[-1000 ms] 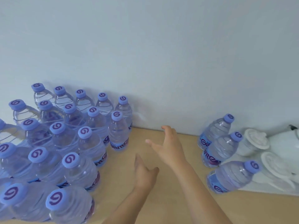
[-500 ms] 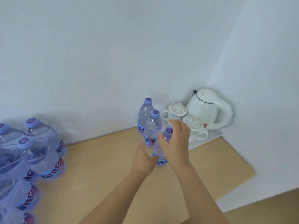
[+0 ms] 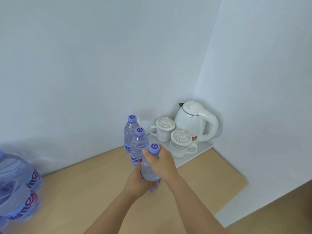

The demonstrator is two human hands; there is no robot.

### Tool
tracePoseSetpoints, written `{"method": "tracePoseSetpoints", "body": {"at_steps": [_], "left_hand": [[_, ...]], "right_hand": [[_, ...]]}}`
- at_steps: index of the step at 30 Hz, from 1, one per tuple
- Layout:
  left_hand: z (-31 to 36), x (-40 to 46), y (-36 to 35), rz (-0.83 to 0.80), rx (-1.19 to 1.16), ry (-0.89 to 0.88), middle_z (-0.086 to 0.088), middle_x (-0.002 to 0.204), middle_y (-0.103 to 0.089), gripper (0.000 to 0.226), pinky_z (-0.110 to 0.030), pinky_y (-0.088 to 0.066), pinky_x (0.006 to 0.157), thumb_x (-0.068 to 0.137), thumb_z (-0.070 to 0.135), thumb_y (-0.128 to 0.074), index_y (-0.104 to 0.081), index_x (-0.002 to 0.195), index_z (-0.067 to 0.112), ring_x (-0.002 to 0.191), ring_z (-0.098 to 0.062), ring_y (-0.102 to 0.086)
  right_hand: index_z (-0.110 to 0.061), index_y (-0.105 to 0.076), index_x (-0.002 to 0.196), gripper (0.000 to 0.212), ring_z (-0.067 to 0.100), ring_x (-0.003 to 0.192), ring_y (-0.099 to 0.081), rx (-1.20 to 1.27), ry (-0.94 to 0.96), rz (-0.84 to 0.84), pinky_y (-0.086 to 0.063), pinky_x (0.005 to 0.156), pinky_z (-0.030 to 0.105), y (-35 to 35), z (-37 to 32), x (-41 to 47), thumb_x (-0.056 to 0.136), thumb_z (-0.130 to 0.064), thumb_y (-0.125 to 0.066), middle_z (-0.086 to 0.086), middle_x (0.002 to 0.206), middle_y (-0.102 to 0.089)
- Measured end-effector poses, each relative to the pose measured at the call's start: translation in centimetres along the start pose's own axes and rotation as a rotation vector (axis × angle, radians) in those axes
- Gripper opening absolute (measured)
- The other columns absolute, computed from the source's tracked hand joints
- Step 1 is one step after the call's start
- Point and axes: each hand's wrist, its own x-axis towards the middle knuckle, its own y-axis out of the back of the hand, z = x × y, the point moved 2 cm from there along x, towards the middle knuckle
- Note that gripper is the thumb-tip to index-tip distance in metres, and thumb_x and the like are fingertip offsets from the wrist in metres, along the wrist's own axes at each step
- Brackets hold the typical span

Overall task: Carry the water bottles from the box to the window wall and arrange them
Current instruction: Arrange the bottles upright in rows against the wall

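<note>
Both hands grip nearest water bottle [image 3: 150, 168] on bench [image 3: 94, 188]: right hand [image 3: 163, 163] round its neck, left hand [image 3: 141, 183] round base, fingertips hidden; left bottle cluster [image 3: 16, 190] blurred, cropped

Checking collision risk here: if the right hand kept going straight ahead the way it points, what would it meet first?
The right hand, gripping the nearest bottle, points toward the corner. It would probably meet the nearer lidded mug first, though depth is unclear.

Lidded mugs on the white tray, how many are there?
2. One lidded mug stands at the back, left of the kettle; the other stands nearer the tray's front edge, in front of the kettle. None seems hidden.
</note>
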Motion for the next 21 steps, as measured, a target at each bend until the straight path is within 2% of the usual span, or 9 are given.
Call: {"method": "tracePoseSetpoints", "body": {"at_steps": [2,4,8,11,13,15,17,19,21], "left_hand": [[-0.5,-0.4,0.8,-0.07,0.011,0.03,0.005,0.059,-0.061,0.027,-0.018,-0.042,0.05,0.059,-0.007,-0.07,-0.06,0.082,0.003,0.051,-0.006,-0.053],[-0.8,-1.1,1.5,-0.079,-0.024,0.06,-0.001,0.066,-0.061,0.033,-0.022,-0.042,0.051,0.058,-0.004,-0.073,-0.059,0.086,0.005,0.055,-0.012,-0.054],[-0.8,-2.3,2.8,-0.06,-0.109,0.097,0.004,0.085,-0.071,0.059,-0.02,-0.051,0.062,0.051,0.007,-0.08,-0.06,0.106,0.015,0.073,-0.005,-0.066],[-0.4,-3.1,3.4,-0.042,-0.112,0.089,0.004,0.082,-0.069,0.057,-0.021,-0.051,0.061,0.051,0.009,-0.08,-0.06,0.104,0.014,0.071,-0.006,-0.065],[-0.1,-3.6,3.9,-0.04,-0.088,0.088,0.001,0.079,-0.067,0.054,-0.021,-0.048,0.058,0.052,0.01,-0.079,-0.059,0.101,0.009,0.066,-0.009,-0.062],[0.6,-4.2,4.4,-0.105,-0.067,0.05,-0.006,0.074,-0.065,0.04,-0.025,-0.044,0.056,0.056,0.011,-0.077,-0.06,0.091,0.005,0.061,-0.016,-0.057],[1.2,-4.8,4.8,-0.216,-0.09,0.013,-0.01,0.07,-0.061,0.03,-0.028,-0.039,0.058,0.057,0.018,-0.074,-0.06,0.081,0.004,0.06,-0.022,-0.05],[1.5,-5.3,5.5,-0.322,-0.219,0.031,-0.008,0.076,-0.062,0.031,-0.028,-0.04,0.062,0.053,0.025,-0.074,-0.068,0.081,0.012,0.068,-0.024,-0.051],[2.1,-5.9,5.9,-0.437,-0.366,0.027,-0.002,0.083,-0.066,0.033,-0.027,-0.046,0.066,0.054,0.028,-0.074,-0.074,0.087,0.023,0.074,-0.019,-0.059]], "right_hand": [[-0.019,-0.06,0.072,0.027,0.013,0.073,-0.061,0.081,-0.017,0.011,-0.047,0.07,0.03,0.8,-1.0,0.3,0.079,-0.045,-0.064,-0.006,0.071,-0.065],[-0.021,-0.059,0.065,0.027,0.007,0.064,-0.058,0.151,-0.009,-0.01,-0.043,0.065,0.025,1.4,-2.7,0.5,0.078,-0.045,-0.063,-0.01,0.062,-0.063],[-0.026,-0.059,0.056,0.028,0.003,0.059,-0.059,0.19,0.052,-0.09,-0.044,0.063,0.021,1.4,-6.1,0.8,0.079,-0.043,-0.061,-0.011,0.059,-0.065],[-0.03,-0.061,0.051,0.032,0.009,0.063,-0.059,0.238,0.054,-0.132,-0.046,0.068,0.027,1.0,-7.2,0.6,0.081,-0.037,-0.062,-0.011,0.059,-0.064],[-0.029,-0.062,0.051,0.032,0.008,0.062,-0.057,0.268,0.029,-0.13,-0.044,0.066,0.025,0.8,-7.5,0.6,0.082,-0.036,-0.062,-0.014,0.054,-0.06],[-0.024,-0.067,0.064,0.025,0.006,0.064,-0.058,0.264,-0.015,-0.126,-0.043,0.064,0.021,0.8,-8.1,0.6,0.081,-0.042,-0.062,-0.015,0.057,-0.061],[-0.021,-0.066,0.08,0.024,0.005,0.071,-0.063,0.323,-0.037,-0.22,-0.045,0.064,0.018,1.0,-8.7,0.4,0.082,-0.045,-0.063,-0.014,0.065,-0.064],[-0.015,-0.062,0.092,0.025,0.012,0.08,-0.065,0.508,-0.046,-0.425,-0.051,0.072,0.024,1.1,-9.1,0.1,0.082,-0.037,-0.068,-0.006,0.079,-0.066],[-0.011,-0.057,0.105,0.033,0.019,0.084,-0.067,0.622,-0.063,-0.533,-0.053,0.082,0.036,1.0,-9.5,-0.6,0.079,-0.028,-0.071,0.003,0.089,-0.068]]}}
